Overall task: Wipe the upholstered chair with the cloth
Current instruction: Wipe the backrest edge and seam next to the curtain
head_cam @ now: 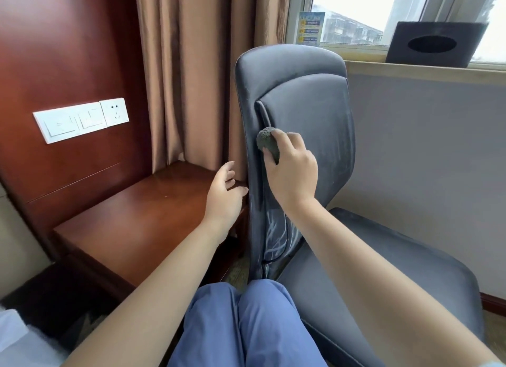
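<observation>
Right hand [291,172] grips the balled cloth [267,144] against the chair's upright backrest [315,106] — left hand [226,195], slack-fingered, just left of it

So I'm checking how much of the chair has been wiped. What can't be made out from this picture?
- Chair legs and base: head view, hidden by the seat and the person's knees.
- Most of the cloth: bunched under the right hand.
- Left hand contact with the chair's edge: its fingers seem close, touching unclear.
- Seat front: cut off behind the right forearm.
- Window leaflet: print too small.
</observation>
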`<action>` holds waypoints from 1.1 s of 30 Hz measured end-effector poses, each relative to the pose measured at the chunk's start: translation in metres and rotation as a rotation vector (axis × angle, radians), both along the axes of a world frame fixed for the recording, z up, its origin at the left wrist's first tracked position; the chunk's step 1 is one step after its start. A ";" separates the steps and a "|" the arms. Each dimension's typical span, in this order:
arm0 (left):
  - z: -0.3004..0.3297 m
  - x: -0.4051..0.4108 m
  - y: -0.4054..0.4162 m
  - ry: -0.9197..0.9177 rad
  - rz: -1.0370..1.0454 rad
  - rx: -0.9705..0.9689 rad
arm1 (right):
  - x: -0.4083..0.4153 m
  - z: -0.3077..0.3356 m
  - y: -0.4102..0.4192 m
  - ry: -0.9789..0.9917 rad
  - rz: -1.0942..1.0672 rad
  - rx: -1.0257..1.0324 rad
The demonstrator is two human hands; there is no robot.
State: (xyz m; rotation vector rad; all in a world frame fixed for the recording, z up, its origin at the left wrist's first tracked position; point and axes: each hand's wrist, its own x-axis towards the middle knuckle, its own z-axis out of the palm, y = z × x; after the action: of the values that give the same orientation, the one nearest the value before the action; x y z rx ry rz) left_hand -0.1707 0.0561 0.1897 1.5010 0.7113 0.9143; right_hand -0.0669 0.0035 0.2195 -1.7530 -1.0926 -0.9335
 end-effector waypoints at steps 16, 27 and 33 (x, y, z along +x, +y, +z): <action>-0.028 0.014 0.026 -0.103 -0.338 -0.164 | 0.006 -0.071 0.007 -0.325 -0.249 -0.182; -0.028 0.008 0.017 -0.135 -0.361 -0.279 | 0.012 -0.042 -0.008 -0.332 -0.145 -0.180; -0.029 0.013 0.012 -0.189 -0.368 -0.321 | 0.019 -0.009 0.011 -0.262 -0.101 -0.127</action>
State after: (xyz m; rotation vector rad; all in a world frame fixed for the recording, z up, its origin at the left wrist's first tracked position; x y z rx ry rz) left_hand -0.1575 0.0684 0.1609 1.1898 0.4024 0.6174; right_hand -0.0477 0.0145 0.2106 -1.8389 -1.2622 -1.2051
